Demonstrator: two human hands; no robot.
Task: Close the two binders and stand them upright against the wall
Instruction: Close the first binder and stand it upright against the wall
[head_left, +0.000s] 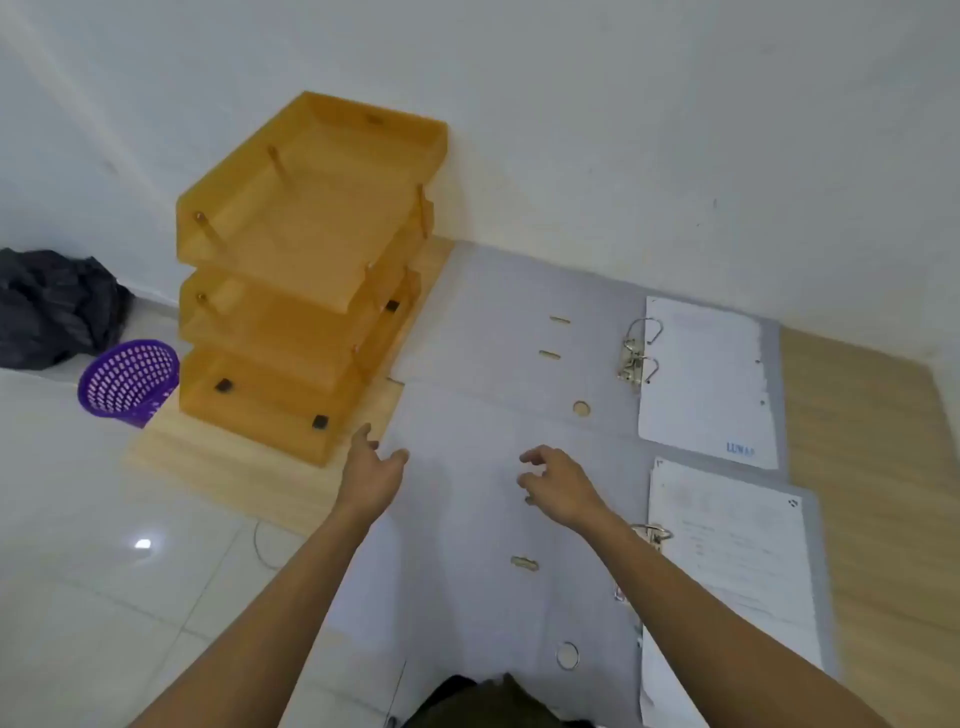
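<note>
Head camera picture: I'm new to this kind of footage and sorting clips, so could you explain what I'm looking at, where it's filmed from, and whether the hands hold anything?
The single picture comes from a camera worn on a person's head, looking down at their own bare arms. Two grey lever-arch binders lie open flat on a pale wooden board by the white wall: the far binder and the near binder, each with white punched papers on its right half. The left hand and right hand reach over the near binder, fingers spread, holding nothing. To the left stand stacked orange plastic letter trays, a purple perforated basket and a crumpled dark bag.
</note>
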